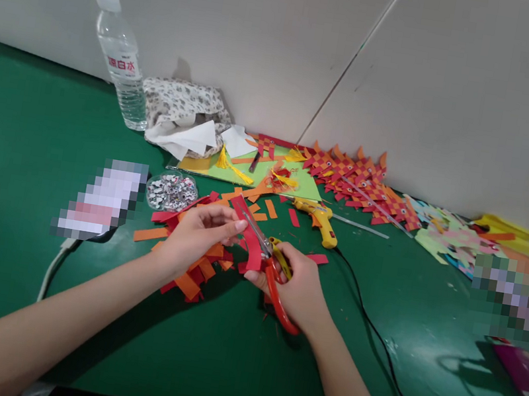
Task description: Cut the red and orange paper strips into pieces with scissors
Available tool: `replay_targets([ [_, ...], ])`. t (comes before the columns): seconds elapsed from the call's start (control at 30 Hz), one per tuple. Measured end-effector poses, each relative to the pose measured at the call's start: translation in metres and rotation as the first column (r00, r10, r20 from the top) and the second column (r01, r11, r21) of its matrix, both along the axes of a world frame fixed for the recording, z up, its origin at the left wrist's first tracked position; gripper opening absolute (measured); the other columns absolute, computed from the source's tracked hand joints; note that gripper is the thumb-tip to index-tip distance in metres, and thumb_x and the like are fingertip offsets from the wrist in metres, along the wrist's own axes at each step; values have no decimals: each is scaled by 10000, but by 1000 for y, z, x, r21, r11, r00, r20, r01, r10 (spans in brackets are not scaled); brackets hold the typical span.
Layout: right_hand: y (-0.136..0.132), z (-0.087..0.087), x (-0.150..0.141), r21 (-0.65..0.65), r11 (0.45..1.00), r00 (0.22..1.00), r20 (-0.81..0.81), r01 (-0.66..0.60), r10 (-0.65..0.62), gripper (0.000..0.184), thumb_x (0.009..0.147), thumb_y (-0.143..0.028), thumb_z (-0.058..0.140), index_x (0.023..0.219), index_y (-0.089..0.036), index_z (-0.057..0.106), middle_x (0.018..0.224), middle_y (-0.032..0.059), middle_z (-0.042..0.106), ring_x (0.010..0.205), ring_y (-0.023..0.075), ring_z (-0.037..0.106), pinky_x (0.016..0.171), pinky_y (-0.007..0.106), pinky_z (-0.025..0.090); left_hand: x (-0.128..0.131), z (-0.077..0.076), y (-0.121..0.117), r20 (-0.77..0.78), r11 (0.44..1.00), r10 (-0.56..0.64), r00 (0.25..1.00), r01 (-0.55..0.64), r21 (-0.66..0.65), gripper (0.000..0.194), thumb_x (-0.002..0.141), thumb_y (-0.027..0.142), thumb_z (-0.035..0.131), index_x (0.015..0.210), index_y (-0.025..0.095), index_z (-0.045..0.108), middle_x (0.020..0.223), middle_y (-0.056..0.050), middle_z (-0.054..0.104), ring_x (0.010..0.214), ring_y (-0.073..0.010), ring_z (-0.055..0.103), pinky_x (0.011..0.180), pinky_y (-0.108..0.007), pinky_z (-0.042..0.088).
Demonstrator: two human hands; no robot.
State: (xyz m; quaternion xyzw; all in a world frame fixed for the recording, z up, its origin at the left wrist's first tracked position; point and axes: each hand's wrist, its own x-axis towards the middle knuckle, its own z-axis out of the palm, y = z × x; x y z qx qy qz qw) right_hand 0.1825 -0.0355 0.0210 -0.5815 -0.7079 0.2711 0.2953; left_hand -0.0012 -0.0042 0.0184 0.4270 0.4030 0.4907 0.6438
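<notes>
My left hand (206, 232) pinches a red paper strip (252, 249) between thumb and fingers. My right hand (299, 277) is wrapped round a pair of scissors (282, 304) with red-orange handles, its blades lying along the strip. A yellow-handled tool (281, 254), partly covered by the fingers, also shows at my right hand; what it is I cannot make out. Below and beside my left hand lies a heap of orange and red paper strips (188, 283). A yellow glue gun (318, 220) rests just beyond my right hand.
A phone (106, 200) with a cable and a round box of googly eyes (172, 191) lie left. Behind stand a water bottle (123, 68) and a patterned tissue holder (186, 102). Woven red-orange paper fish (358, 179) are piled along the wall. A black cord (375, 326) crosses the right side.
</notes>
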Motion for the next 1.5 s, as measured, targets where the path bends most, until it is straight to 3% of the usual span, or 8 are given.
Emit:
replay_targets([
  [0.2, 0, -2, 0, 52, 998, 998, 53, 18, -21, 383, 580, -452, 731, 659, -210, 445, 562, -59, 403, 501, 95, 347, 441, 206, 316, 1, -2, 0, 0, 1000, 3, 1000, -3, -24, 205, 644, 292, 753, 696, 158, 607, 604, 41, 594, 540, -69, 558, 566, -193, 464],
  [0.83, -1, 1, -2, 63, 997, 999, 15, 48, -49, 398, 562, -456, 742, 603, -204, 437, 523, -65, 389, 504, 91, 299, 445, 209, 306, 0, -3, 1, 36, 1000, -8, 999, 9, -25, 183, 654, 267, 747, 696, 167, 599, 611, 40, 608, 539, -61, 558, 560, -175, 470],
  [1.5, -1, -2, -1, 106, 994, 997, 59, 39, -45, 440, 571, -539, 727, 621, -206, 446, 512, -67, 397, 478, 91, 318, 432, 211, 309, 1, -9, 0, -17, 998, -52, 998, 53, 45, 178, 679, 274, 737, 711, 153, 610, 652, 37, 608, 568, -53, 563, 575, -166, 467],
])
